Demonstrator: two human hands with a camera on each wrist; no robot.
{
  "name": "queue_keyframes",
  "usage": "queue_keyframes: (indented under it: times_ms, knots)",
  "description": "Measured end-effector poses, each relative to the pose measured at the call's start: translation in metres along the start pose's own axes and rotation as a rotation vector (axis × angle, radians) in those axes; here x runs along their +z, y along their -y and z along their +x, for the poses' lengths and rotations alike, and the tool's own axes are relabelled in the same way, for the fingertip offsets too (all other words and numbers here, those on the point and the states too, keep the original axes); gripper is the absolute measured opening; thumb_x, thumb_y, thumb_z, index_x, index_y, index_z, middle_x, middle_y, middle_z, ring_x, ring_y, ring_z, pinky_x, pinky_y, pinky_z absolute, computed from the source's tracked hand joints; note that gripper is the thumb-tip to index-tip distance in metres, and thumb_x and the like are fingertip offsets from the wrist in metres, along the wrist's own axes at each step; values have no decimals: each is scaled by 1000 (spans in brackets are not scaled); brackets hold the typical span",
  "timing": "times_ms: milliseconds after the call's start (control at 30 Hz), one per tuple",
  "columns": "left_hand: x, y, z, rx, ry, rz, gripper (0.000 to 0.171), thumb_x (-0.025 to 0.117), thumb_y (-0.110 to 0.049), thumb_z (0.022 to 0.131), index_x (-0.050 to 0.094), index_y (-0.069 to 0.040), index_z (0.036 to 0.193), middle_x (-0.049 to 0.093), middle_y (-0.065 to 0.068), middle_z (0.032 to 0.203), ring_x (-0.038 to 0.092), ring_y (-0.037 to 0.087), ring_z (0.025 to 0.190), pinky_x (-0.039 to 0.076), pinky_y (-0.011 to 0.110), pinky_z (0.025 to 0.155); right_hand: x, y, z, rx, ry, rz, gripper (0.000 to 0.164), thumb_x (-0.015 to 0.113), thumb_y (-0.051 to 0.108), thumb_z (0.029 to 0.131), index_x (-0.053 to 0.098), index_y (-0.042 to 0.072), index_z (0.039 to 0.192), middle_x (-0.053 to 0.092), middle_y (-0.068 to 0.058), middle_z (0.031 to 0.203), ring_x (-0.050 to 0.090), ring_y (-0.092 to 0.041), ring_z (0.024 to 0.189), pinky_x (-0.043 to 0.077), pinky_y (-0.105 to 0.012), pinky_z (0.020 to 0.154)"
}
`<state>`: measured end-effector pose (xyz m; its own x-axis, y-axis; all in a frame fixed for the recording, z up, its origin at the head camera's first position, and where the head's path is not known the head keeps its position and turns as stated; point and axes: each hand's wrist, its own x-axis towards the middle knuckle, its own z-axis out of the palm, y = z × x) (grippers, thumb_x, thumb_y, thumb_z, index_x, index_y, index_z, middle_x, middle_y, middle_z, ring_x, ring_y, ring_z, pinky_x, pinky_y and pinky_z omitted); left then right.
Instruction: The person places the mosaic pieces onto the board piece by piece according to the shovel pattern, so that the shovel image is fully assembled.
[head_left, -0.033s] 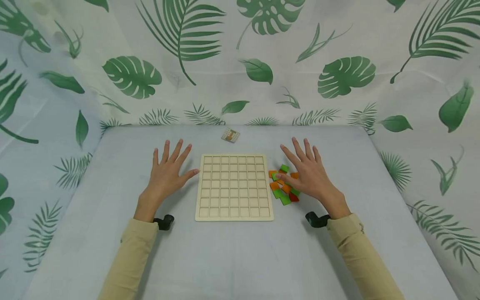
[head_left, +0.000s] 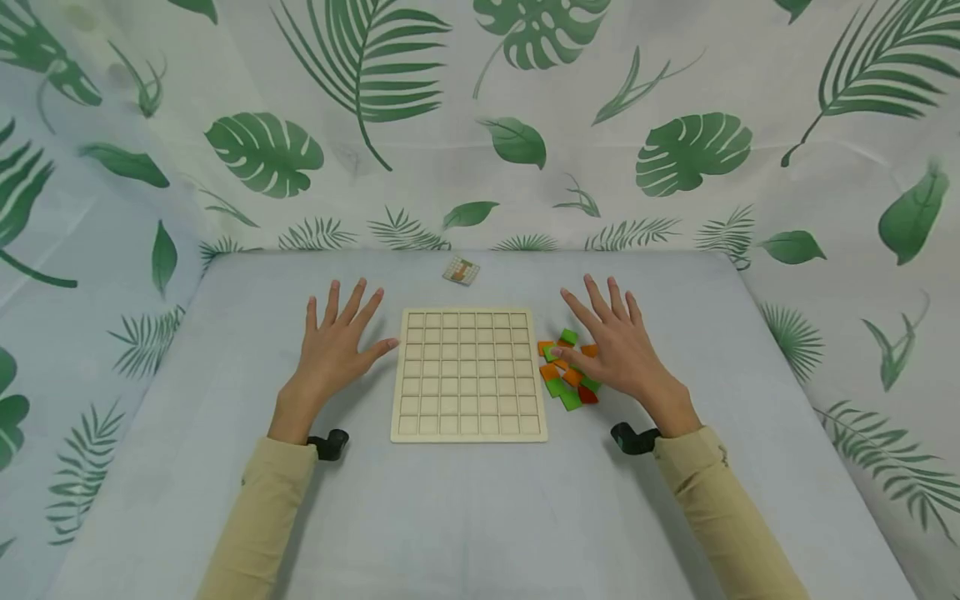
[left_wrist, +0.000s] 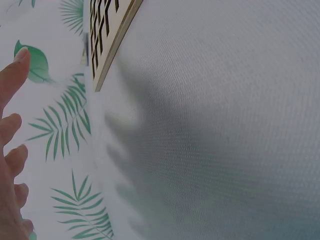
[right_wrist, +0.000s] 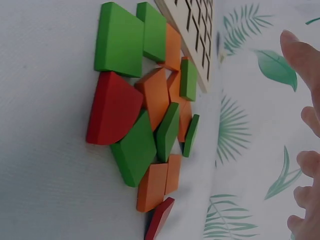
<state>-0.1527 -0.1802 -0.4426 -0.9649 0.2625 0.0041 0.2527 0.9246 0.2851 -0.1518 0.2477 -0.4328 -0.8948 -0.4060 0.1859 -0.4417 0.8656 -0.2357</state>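
Observation:
A pale wooden grid board (head_left: 468, 377) lies flat in the middle of the table, its square cells holding nothing. My left hand (head_left: 328, 354) hovers over the table to the left of the board, fingers spread and straight, thumb tip by the board's left edge. To the right, my right hand (head_left: 621, 350) hangs with spread fingers above a loose heap of small tiles, partly hiding them in the head view. In the right wrist view the heap has several green tiles (right_wrist: 120, 42), several orange tiles (right_wrist: 154, 97) and red tiles, one with a rounded side (right_wrist: 114, 109). Neither hand holds anything.
A small card (head_left: 461, 270) with a grid pattern and an orange-brown figure lies behind the board. White cloth with green leaf prints (head_left: 517, 142) rises behind and at both sides of the white-covered table (head_left: 465, 517). Black wrist cameras (head_left: 330, 445) sit on both wrists.

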Motion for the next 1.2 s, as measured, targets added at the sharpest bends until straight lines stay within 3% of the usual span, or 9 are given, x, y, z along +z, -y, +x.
queue_keyframes:
  times_ms: [367, 567, 733, 867, 1000, 1200]
  knots:
    - [0, -1, 0, 7, 1, -15, 86, 60, -56, 99, 20, -23, 167, 8, 8, 175, -11, 39, 160, -10, 67, 124, 0, -1, -3, -10, -9, 20, 90, 78, 45, 88, 36, 15, 162, 20, -22, 170, 7, -52, 156, 7, -73, 123]
    - [0, 2, 0, -2, 43, -41, 88, 62, -57, 98, 21, -21, 166, 9, 9, 174, -10, 42, 159, -12, 67, 124, 0, -1, 0, -45, -12, 90, 85, 81, 37, 88, 40, 9, 158, 29, -24, 166, 14, -49, 157, 11, -72, 123]
    - [3, 3, 0, 12, 134, -89, 90, 65, -55, 96, 22, -18, 166, 10, 13, 174, -7, 46, 158, -9, 68, 124, 1, -3, 2, -50, 14, 177, 73, 79, 23, 91, 46, -1, 152, 37, -29, 160, 27, -52, 150, 23, -72, 119]
    - [9, 3, 2, 24, 232, -137, 93, 68, -53, 95, 21, -15, 166, 8, 17, 173, -5, 49, 157, -5, 69, 124, 3, -7, 3, 10, 74, 242, 65, 76, 15, 94, 47, -6, 149, 42, -29, 156, 36, -50, 145, 31, -68, 117]
    - [14, 5, 3, 19, 287, -191, 98, 74, -51, 91, 23, -11, 165, 10, 21, 172, -3, 52, 156, 0, 70, 124, 8, -13, 4, 60, 116, 288, 60, 75, 11, 94, 51, -7, 146, 49, -30, 150, 42, -49, 140, 38, -64, 115]
    - [20, 8, 6, 34, 346, -241, 102, 79, -50, 87, 25, -13, 165, 12, 20, 172, 0, 52, 156, 3, 67, 126, 16, -21, 7, 119, 140, 297, 53, 76, 13, 94, 58, -8, 139, 61, -29, 135, 62, -45, 116, 55, -57, 97]
